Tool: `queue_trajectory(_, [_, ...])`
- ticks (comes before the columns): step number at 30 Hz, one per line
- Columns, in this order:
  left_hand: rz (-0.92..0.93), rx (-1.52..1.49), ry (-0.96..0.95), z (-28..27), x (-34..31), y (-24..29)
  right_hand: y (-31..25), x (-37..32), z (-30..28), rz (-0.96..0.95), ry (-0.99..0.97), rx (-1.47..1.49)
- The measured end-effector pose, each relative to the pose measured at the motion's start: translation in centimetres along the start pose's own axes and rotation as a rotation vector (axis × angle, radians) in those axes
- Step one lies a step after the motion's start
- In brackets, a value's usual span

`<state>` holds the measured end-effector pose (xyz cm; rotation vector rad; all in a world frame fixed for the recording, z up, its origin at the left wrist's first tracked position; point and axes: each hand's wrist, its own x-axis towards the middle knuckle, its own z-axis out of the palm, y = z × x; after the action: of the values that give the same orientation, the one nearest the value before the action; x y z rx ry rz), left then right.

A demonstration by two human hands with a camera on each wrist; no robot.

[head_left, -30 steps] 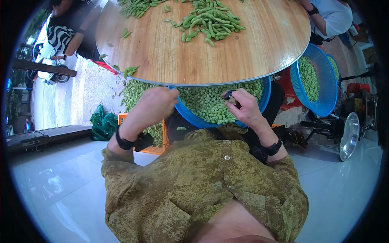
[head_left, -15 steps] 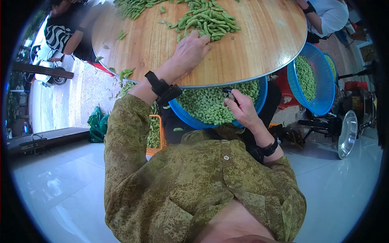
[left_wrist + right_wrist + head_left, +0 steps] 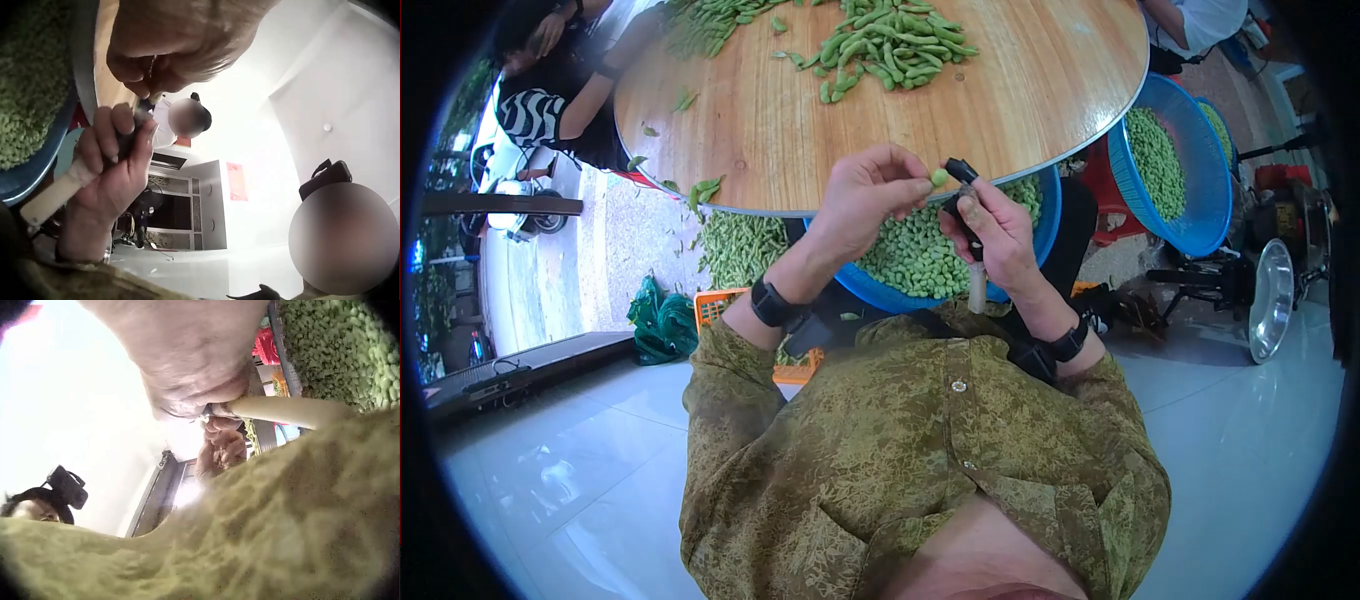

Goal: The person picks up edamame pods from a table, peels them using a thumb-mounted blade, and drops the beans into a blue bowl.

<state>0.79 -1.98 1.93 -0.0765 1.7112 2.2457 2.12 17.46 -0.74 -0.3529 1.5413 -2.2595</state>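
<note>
Grasping a tool (image 3: 977,290) in the right hand (image 3: 1005,240), with fingers curled round the dark middle; pinching a bean (image 3: 940,177) in the left hand (image 3: 862,205), between thumb and fingertips. Held above the basin (image 3: 875,288), near the edge of the tabletop (image 3: 770,120). Running almost up and down the head view, with the pale end toward the wearer; slanting to lower left in the left wrist view; nearly level in the right wrist view, pale end rightward. Covered at the middle by fingers, blurred near the working end. Partly lost behind the sleeve (image 3: 250,512) in the right wrist view. Impossible to tell whether worn on a finger or part of the tool: the dark tip (image 3: 960,171) beside the bean.
</note>
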Motion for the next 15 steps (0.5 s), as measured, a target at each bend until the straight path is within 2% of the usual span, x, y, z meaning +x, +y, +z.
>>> queue_trajectory(1, [0.009,-0.076,-0.012,0.6,-0.3,-0.6,0.1,-0.1,0.1,0.005,0.004,-0.001])
queue_trajectory(5, [0.020,0.060,0.076,1.1,-0.8,-2.1,0.7,-0.5,0.2,0.062,-0.027,0.021])
queue_trajectory(12, [-0.016,0.150,0.061,1.3,-1.5,-2.4,0.8,-0.6,0.1,0.054,-0.080,0.014])
queue_trajectory(14, [0.163,0.247,0.081,1.4,-1.7,-2.9,0.8,-0.7,0.1,0.061,-0.089,0.010])
queue_trajectory(15, [0.162,0.245,0.081,1.4,-1.9,-3.0,0.8,-0.7,0.1,0.069,-0.079,0.008])
